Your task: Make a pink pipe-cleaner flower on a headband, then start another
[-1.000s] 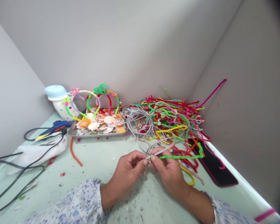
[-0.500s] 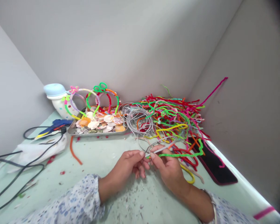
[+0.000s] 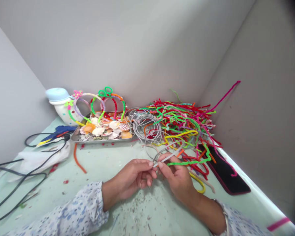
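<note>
My left hand (image 3: 135,175) and my right hand (image 3: 177,178) meet over the pale green table (image 3: 100,164), fingertips pinched together. Between them they hold the tip of a thin grey metal headband (image 3: 168,158). A bright green pipe cleaner (image 3: 191,161) starts at that same pinch and runs right, along the headband, towards the pile. My right hand's fingers close on both the headband end and the green pipe cleaner. Both wrists wear blue-flowered white sleeves.
A big heap of coloured pipe cleaners (image 3: 184,126) fills the back right corner. Bare grey headbands (image 3: 145,126) lie beside a metal tray (image 3: 75,138) of shells with wrapped headbands (image 3: 108,101). A blue glue gun (image 3: 56,132), black cords (image 3: 22,178), a dark phone (image 3: 226,173).
My left hand has slid a little left and turned, fingers curling under. The green pipe cleaner's far end has lifted slightly. The right hand stays almost in place.
</note>
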`<state>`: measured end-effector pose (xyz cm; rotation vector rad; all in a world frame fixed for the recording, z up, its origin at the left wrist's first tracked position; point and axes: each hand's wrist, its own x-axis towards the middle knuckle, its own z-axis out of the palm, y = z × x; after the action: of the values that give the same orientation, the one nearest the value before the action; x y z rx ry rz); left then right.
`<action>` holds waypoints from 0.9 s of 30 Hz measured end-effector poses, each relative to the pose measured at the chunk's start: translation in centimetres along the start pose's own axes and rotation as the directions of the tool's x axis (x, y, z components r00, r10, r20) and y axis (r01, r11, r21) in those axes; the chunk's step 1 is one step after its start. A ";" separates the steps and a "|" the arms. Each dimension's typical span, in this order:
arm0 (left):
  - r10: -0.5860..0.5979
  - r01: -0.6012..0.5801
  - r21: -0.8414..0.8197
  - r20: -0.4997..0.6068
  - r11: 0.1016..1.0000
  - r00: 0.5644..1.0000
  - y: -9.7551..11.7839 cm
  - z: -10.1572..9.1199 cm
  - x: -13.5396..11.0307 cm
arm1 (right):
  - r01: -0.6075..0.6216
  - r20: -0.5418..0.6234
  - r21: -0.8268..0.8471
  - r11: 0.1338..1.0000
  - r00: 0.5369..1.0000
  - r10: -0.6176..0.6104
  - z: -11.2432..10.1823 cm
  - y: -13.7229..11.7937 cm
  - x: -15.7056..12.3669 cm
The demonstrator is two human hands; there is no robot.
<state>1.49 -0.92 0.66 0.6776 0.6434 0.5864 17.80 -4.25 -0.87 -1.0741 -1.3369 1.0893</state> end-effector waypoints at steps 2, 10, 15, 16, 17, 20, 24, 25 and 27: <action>0.018 -0.018 0.017 -0.008 1.000 1.000 0.0 0.0 0.0 | 0.003 -0.011 -0.015 1.000 1.000 -0.003 0.0 0.0 0.0; 0.174 -0.141 0.292 -0.091 0.946 0.980 -0.1 0.6 -0.1 | -0.009 -0.062 -0.077 0.997 0.998 0.004 0.1 -0.1 0.2; 0.289 -0.208 0.460 -0.112 0.863 0.951 -0.3 1.0 -0.4 | -0.013 -0.054 -0.091 0.996 0.999 0.008 0.0 0.1 0.2; 0.302 -0.212 0.480 -0.117 0.851 0.946 -0.4 1.1 -0.4 | -0.011 -0.055 -0.093 0.996 0.998 0.006 0.0 0.1 0.2; 0.316 -0.216 0.499 -0.124 0.839 0.941 -0.5 1.1 -0.5 | -0.008 -0.054 -0.092 0.996 0.999 0.003 0.0 0.2 0.2; 0.371 -0.239 0.567 -0.129 0.789 0.919 -0.8 1.2 -0.6 | -0.005 -0.047 -0.086 0.996 0.999 0.001 0.1 0.2 0.2; 0.443 -0.264 0.664 -0.112 0.699 0.890 -1.0 1.3 -0.8 | -0.019 -0.064 -0.096 0.995 0.998 0.013 0.3 -0.1 0.3; 0.455 -0.263 0.686 -0.111 0.678 0.884 -1.0 1.3 -0.8 | -0.027 -0.068 -0.097 0.995 0.997 0.021 0.4 -0.2 0.3; 0.471 -0.254 0.721 -0.114 0.645 0.875 -1.0 1.3 -0.9 | -0.052 -0.069 -0.085 0.995 0.997 0.046 0.5 -0.3 0.3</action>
<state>2.06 -2.69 1.07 1.4810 1.0367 0.8457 17.26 -4.02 -0.57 -1.2028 -1.3202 1.0296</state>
